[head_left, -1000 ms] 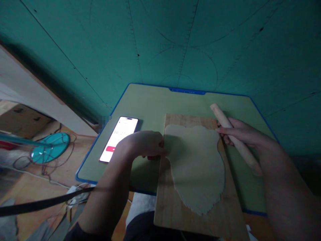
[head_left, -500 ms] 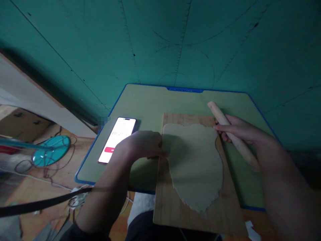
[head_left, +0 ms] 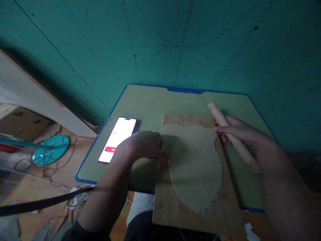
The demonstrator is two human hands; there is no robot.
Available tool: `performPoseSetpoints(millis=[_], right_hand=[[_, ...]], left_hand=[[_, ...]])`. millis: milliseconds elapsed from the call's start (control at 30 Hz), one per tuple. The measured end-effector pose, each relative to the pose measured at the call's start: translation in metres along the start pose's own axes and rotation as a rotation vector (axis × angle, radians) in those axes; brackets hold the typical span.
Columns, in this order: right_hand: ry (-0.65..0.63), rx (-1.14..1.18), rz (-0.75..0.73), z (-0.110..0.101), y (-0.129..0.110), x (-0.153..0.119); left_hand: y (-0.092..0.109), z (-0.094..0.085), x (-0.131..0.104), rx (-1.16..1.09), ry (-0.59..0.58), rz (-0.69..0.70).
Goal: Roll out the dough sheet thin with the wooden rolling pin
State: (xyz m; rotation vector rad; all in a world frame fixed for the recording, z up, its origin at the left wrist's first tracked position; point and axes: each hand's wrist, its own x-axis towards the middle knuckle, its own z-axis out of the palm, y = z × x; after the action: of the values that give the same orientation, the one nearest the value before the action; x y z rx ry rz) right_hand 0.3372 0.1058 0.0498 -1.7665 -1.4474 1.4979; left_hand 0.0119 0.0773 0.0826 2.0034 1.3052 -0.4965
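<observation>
A thin sheet of pale dough [head_left: 194,164] lies flat on a wooden board [head_left: 163,207], its lower edge ragged. My left hand [head_left: 149,144] is at the board's left edge, thumb at the dough's rim and fingers curled down along the side; it grips the board's edge there. On the right, my right hand [head_left: 232,130] holds a wooden rolling pin [head_left: 239,145] aslant between thumb and fingers, beside the board's upper right corner. Its thumb tip touches near the dough's right edge.
The green table [head_left: 147,100] has a blue rim. A lit phone [head_left: 121,130] lies left of the board, partly behind my left wrist. A green wall [head_left: 160,40] rises behind. Cables, a cardboard box [head_left: 25,122] and a round turquoise base [head_left: 51,150] are on the floor at left.
Almost nothing has moved. My left thumb reaches slightly further right over the dough's edge, and the view has shifted a little.
</observation>
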Motion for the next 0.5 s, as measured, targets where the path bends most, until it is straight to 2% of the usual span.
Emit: performPoseSetpoints(millis=[100,233,433,500], right_hand=[[0.071,-0.003,0.042,0.005,-0.006,-0.003],[0.085,0.001,0.069,0.009,-0.013,-0.008],[0.069,-0.01,0.04,0.01,-0.017,-0.011],[0.067,-0.008,0.036,0.01,-0.016,-0.009]], left_hand=[[0.005,0.001,-0.003,0.072,0.016,-0.014],[0.01,0.0,-0.005,0.156,0.053,-0.006],[0.001,-0.001,-0.002,-0.002,-0.046,0.026],[0.0,0.0,-0.002,-0.026,-0.038,0.023]])
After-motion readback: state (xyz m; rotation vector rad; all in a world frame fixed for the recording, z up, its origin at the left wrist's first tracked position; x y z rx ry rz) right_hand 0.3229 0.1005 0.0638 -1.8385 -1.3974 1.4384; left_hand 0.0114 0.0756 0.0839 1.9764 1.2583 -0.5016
